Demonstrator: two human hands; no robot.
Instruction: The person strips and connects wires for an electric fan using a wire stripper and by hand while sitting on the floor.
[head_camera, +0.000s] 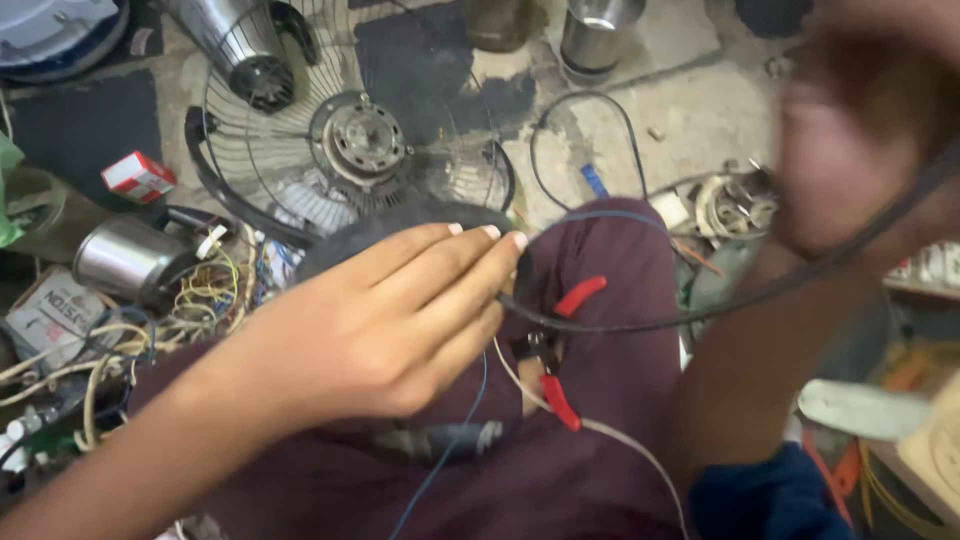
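Note:
My left hand (385, 320) lies flat over my lap with fingers stretched toward the right, fingertips touching a black cable (640, 325). That cable runs up to my right hand (860, 150), which is raised close to the camera and blurred; the cable seems to pass through its grip. Red-handled pliers (560, 350) rest on my maroon trousers (600, 430) just right of the left hand. Thin blue (440, 465) and white (620, 440) wires trail down over the lap.
A fan guard with a bare motor (360, 140) lies on the floor ahead. A steel cup (598, 35) stands at the back. A metal canister (125, 258), tangled wires (200, 295) and small boxes (138, 177) crowd the left. A coil part (735, 205) sits right.

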